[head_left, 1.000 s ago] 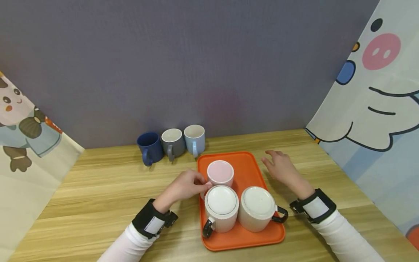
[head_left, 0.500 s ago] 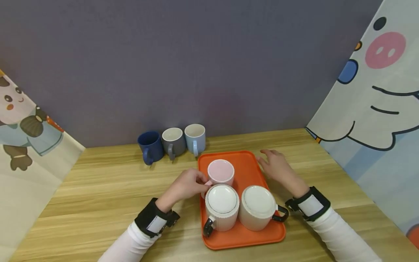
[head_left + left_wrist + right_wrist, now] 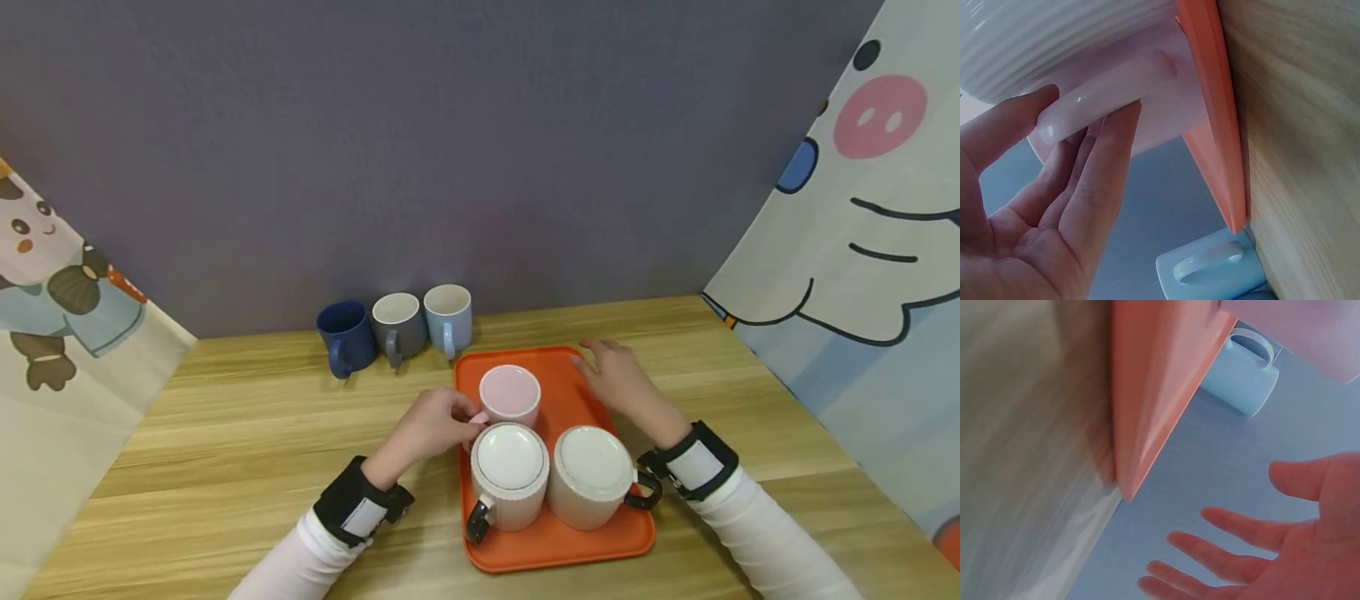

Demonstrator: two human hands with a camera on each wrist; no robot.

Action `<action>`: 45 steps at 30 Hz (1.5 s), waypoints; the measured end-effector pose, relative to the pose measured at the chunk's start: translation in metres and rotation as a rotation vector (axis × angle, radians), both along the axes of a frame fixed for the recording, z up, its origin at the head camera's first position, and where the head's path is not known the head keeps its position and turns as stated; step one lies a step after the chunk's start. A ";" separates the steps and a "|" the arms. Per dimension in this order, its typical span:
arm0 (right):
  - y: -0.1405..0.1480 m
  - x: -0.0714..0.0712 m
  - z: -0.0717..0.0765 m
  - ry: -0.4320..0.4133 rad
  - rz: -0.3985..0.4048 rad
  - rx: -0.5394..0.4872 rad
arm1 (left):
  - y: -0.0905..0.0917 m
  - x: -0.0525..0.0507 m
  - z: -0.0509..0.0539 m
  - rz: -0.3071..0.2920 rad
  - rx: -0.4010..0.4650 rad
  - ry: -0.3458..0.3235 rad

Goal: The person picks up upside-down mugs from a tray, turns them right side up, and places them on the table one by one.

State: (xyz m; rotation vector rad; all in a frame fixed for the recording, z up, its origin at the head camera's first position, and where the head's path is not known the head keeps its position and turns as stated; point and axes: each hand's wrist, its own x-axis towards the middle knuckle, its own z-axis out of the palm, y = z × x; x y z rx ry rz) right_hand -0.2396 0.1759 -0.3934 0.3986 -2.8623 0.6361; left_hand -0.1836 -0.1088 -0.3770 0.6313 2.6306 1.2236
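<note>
A pink mug (image 3: 510, 392), apparently bottom up, stands on the orange tray (image 3: 562, 546). My left hand (image 3: 433, 423) pinches its handle (image 3: 1110, 90) between thumb and fingers, as the left wrist view shows closely. Just in front of it are two white ribbed mugs (image 3: 510, 458) (image 3: 591, 475) with black handles, both upside down. My right hand (image 3: 621, 379) hovers over the tray's right edge, to the right of the pink mug and apart from it. In the right wrist view that hand (image 3: 1285, 544) has its fingers spread, holding nothing.
Behind the tray to the left, a dark blue mug (image 3: 347, 337), a grey mug (image 3: 399, 327) and a light blue mug (image 3: 448, 319) stand upright in a row. A grey wall panel (image 3: 450, 150) rises behind the wooden table (image 3: 262, 442).
My right hand has moved left, from beside the tray to over its right edge. The pink mug has shifted very slightly right, with my left hand still on its handle.
</note>
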 end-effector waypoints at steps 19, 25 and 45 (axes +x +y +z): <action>-0.026 -0.007 0.012 -0.055 0.040 -0.041 | -0.001 -0.002 -0.001 -0.039 0.059 -0.059; -0.033 -0.009 0.016 -0.072 0.048 -0.038 | -0.001 -0.003 -0.004 -0.019 0.067 -0.061; -0.034 -0.012 0.018 -0.080 0.056 -0.046 | 0.000 -0.001 -0.004 0.090 0.039 0.089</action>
